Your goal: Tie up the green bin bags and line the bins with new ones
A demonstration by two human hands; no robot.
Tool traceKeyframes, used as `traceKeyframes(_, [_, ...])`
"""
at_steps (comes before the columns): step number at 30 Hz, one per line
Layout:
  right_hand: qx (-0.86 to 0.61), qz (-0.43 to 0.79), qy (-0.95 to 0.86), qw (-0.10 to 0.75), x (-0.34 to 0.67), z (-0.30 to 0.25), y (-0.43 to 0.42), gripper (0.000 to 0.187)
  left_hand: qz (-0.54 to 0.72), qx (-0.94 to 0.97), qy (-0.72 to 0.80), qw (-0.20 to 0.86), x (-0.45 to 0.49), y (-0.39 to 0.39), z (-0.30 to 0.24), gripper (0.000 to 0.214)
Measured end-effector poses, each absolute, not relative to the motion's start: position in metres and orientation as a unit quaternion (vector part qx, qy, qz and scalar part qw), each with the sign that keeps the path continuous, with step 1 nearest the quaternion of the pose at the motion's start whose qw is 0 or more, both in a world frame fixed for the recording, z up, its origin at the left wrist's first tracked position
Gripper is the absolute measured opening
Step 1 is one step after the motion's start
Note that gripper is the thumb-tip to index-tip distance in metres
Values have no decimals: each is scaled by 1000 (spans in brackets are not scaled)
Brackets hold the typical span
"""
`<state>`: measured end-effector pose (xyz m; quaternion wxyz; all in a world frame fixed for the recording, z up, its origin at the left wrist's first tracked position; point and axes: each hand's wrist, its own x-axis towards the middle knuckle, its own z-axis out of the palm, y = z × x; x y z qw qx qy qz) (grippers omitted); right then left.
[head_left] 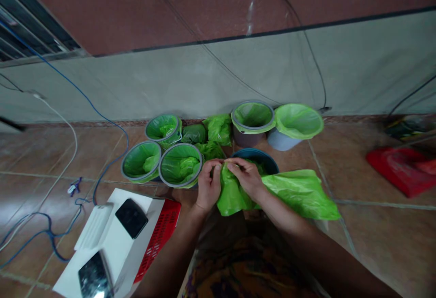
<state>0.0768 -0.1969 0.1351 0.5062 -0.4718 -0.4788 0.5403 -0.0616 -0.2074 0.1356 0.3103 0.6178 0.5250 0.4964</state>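
My left hand (pixel 208 185) and my right hand (pixel 245 176) both pinch the top edge of a green plastic bag (pixel 293 193), fingers closed on the thin film. The bag hangs down between my hands and spreads out to the right over my right forearm. Just behind my hands stands a dark blue bin (pixel 256 156) without a liner over its rim. Beyond it, several small bins lined with green bags stand on the tiled floor: three grey-rimmed ones (pixel 180 165) at the left, and two (pixel 252 121) near the wall.
Loose green bags (pixel 218 129) lie between the bins. A white box (pixel 112 243) with dark phones on it and a red basket (pixel 163 230) sit at lower left. Blue and white cables (pixel 51 234) trail on the floor at left. A red object (pixel 402 171) lies at right. A grey wall (pixel 204 80) stands behind.
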Motion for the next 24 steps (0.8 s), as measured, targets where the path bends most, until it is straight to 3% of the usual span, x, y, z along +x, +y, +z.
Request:
traceKeyframes(8, [-478,606,-565,292,111,148,-190,35,416,644,550,331,-69,-203,140,26])
traceKeyframes(17, [-408,679,-555,253,113,142,-185,30,415,494,697,314,-57,-215,132,44])
traceKeyframes(24, [-403,699,-564,176,125,142,-172,39,390,584,670,241,-54,-217,139,43])
